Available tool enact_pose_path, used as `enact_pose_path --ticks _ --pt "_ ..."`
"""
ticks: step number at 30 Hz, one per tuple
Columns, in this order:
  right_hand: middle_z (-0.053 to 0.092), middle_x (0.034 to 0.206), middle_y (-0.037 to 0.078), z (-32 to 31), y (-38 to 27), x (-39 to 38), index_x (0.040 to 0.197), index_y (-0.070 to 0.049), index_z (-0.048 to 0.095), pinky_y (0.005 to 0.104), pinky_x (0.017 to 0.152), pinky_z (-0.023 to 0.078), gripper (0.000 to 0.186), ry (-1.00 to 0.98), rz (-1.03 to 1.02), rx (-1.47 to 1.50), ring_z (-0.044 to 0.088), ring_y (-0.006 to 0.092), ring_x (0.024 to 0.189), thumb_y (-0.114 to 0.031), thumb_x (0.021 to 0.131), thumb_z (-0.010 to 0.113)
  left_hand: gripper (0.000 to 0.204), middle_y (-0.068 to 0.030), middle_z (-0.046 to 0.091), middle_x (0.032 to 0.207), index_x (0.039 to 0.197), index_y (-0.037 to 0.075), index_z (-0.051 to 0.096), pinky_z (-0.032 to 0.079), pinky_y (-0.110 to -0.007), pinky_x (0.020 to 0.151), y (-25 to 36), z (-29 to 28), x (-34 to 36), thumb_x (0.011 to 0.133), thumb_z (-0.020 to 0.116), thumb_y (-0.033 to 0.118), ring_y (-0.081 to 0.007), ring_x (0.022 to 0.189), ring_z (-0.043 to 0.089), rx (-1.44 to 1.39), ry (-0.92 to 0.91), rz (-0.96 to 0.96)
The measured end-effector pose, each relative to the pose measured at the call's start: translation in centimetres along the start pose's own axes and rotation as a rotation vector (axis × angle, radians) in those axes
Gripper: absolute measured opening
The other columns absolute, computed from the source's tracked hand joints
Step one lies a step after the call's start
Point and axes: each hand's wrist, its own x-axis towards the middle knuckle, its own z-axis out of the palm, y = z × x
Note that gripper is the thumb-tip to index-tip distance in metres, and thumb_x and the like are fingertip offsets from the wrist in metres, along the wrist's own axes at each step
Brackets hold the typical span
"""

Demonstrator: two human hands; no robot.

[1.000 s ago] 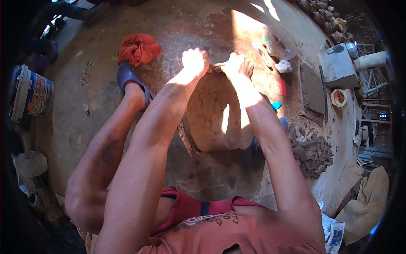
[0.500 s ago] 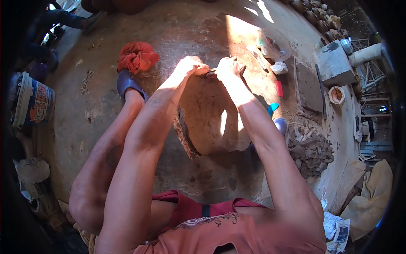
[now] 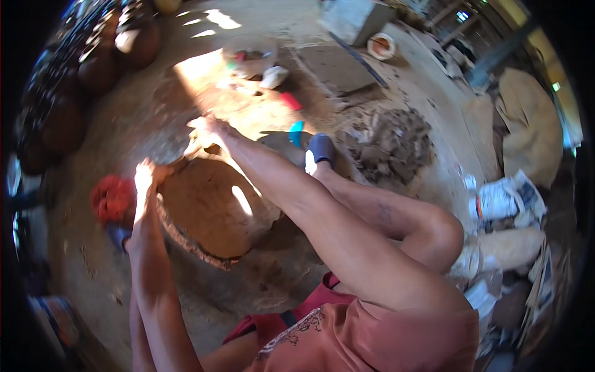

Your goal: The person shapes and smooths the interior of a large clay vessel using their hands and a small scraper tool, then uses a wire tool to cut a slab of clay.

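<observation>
A wide, round clay vessel [image 3: 204, 195] stands on the floor between my feet, its hollow toward me and a rough, broken-looking edge along the near left. My left hand [image 3: 145, 178] is closed at the rim on the far left side. Farther round, my right hand [image 3: 214, 131] grips the far rim, its arm reaching across above the vessel's right side. A strip of clay rim [image 3: 180, 162] runs between the two hands. Motion blurs the fingers somewhat. Bright sunlight falls on both hands and in a patch inside the vessel.
A bunched red cloth [image 3: 111, 197] lies by my left shoe [image 3: 118, 235]. Near my right shoe [image 3: 321, 149] are a teal piece [image 3: 296, 133] and a heap of grey clay scraps [image 3: 396, 146]. Beyond are a red piece [image 3: 289, 101] and a flat slab [image 3: 334, 68]. Rounded pots [image 3: 62, 124] line the far left.
The view has swung right, so the floor items appear farther left. My hands, close together on the far rim before, are now farther apart along it.
</observation>
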Motion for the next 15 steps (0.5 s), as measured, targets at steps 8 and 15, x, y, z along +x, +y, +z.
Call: enact_pose_path --ticks 8,15 --pt "0.069 0.116 0.016 -1.8 25.0 -18.0 0.111 -0.003 0.074 0.0456 0.099 0.052 0.056 0.629 0.499 -0.102 0.065 0.035 0.112 -0.047 0.077 0.084 0.08 -0.0114 0.065 0.138 0.148 0.007 0.055 0.044 -0.041 0.106 7.6 -5.1 -7.4 0.09 0.067 0.061 -0.0268 0.134 0.055 -1.157 -0.228 -0.348" --pt "0.059 0.14 0.02 -2.1 39.9 -34.6 0.13 0.0 0.067 0.0467 0.109 0.047 0.093 0.246 1.368 -0.247 0.057 0.0368 0.128 -0.076 0.077 0.072 0.066 -0.0043 0.062 0.142 0.151 0.006 0.051 0.043 -0.033 0.111 4.4 1.7 -11.3 0.104 0.054 0.053 -0.0186 0.13 0.057 -1.91 -0.215 -0.607"
